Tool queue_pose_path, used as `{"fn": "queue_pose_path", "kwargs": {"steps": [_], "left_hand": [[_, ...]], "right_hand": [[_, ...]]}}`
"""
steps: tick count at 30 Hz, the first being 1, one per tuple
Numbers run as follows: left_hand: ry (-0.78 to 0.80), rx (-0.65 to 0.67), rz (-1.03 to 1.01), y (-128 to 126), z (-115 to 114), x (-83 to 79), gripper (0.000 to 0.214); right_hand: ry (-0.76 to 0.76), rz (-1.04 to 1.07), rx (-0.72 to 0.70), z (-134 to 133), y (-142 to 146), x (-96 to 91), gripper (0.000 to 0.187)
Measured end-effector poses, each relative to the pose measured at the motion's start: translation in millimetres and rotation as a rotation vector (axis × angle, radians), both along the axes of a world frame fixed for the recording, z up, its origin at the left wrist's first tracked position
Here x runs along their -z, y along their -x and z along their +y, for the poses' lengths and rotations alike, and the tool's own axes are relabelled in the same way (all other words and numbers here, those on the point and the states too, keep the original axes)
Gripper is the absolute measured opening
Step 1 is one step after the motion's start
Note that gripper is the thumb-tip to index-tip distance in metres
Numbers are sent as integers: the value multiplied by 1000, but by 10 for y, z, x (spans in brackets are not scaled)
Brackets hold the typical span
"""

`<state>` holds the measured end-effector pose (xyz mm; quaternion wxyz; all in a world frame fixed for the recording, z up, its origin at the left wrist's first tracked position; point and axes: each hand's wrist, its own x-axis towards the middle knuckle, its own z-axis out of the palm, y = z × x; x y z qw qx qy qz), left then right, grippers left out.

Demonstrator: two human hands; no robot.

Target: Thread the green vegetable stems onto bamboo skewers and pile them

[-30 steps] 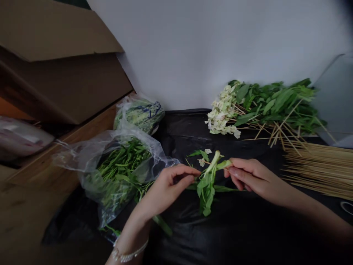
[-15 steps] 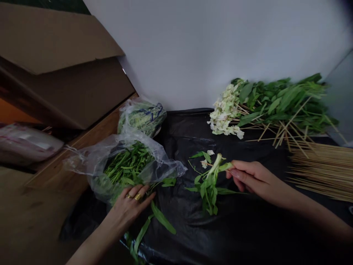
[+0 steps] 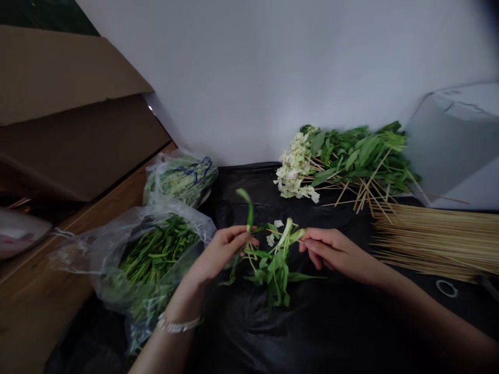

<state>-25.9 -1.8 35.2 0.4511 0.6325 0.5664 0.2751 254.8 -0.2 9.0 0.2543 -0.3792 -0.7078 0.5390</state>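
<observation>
My right hand [image 3: 329,248] pinches a thin wooden skewer close to the leafy greens [image 3: 277,270] threaded on it. Their pale stems point up and their leaves hang down over the black plastic. To the left, my left hand [image 3: 230,246] has its fingers closed on a loose green sprig [image 3: 249,210], one leaf sticking up above the fingers and others drooping below. The sprig's lower leaves come close to the skewered greens; whether they touch I cannot tell. Beside my left forearm lies an open clear plastic bag [image 3: 103,259] full of long-leafed greens [image 3: 159,249].
A second bag of greens [image 3: 177,179] lies behind it. At the back right are finished-looking skewers with green leaves [image 3: 362,153] and white-green pieces [image 3: 294,163]. Bare bamboo skewers [image 3: 432,239] and a ring [image 3: 446,288] lie at right. A cardboard box [image 3: 74,140] stands left.
My left hand has left the bag and moved right with a green sprig, up to the skewered greens. My right hand keeps its grip. The view has shifted slightly to the right.
</observation>
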Motion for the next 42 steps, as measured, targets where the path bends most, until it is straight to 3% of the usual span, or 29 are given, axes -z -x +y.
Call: {"fn": "queue_pose_path", "kwargs": {"steps": [1,6,11,17,22,26,28,31,33,37,42], "left_hand": [[1,24,29,-53,110,115,37],[-321,-220,256,-59,371,559,44],[-270,-160,145,76,352,716,35],[-307,-254,266,51,356,855,25],[-322,-241,252,13,359,887,9],[-316,-246,144,19,345,805,16],[-356,-315,-35,9,318,714,22],[-365,-423,-481,-15,266,573,26],[-275,-440,-687,-27,243,518,29],[-49,-461,-821,-60,243,532,36],[124,-410,-851,-175,241,603,37]], "right_hand": [[35,5,3,35,-24,23,31],[188,13,-45,215,-166,203,31],[280,35,-152,271,-208,300,32],[265,-39,-213,201,-140,219,32],[197,-65,-204,148,-86,199,31],[178,-71,-203,120,-44,232,28],[153,-70,-186,119,-29,247,27],[112,-60,-153,129,-18,246,28],[116,-66,-119,132,-16,227,31],[96,-47,-51,108,-1,173,37],[-166,-73,35,68,55,152,32]]}}
